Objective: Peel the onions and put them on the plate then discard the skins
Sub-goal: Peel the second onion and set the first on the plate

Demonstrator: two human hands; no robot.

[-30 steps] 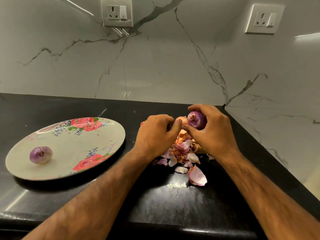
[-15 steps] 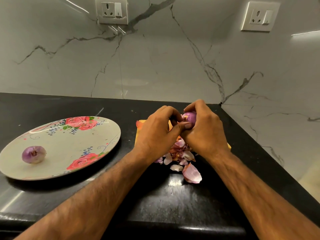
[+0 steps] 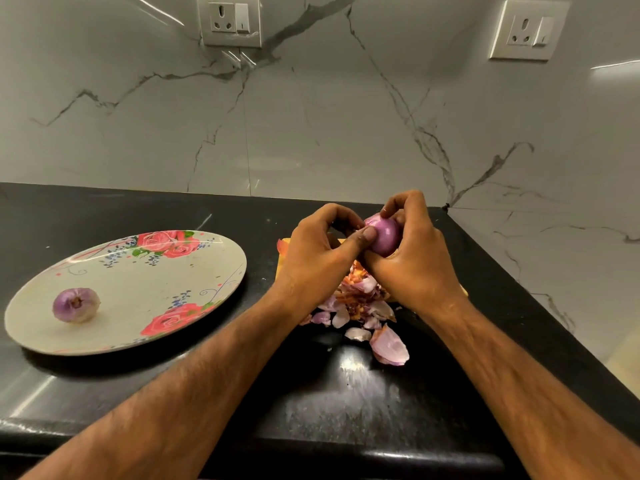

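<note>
Cups onion (image 3: 386, 237) in right hand (image 3: 412, 268), fingers curled round it, just above skins (image 3: 360, 306) heaped on bench (image 3: 346, 393). Presses left hand (image 3: 311, 258) thumb against its side, other fingers curled behind, pinching. Probably handles light, firm and smooth, slippery where bare, with papery skin that tears easily. Best gripped round the belly and picked at from the tip. Leaves 1 peeled onion (image 3: 76, 304) on plate (image 3: 207, 271), well apart. Compared with 0.5 s ago, bares more of the glossy side between hands.
</note>
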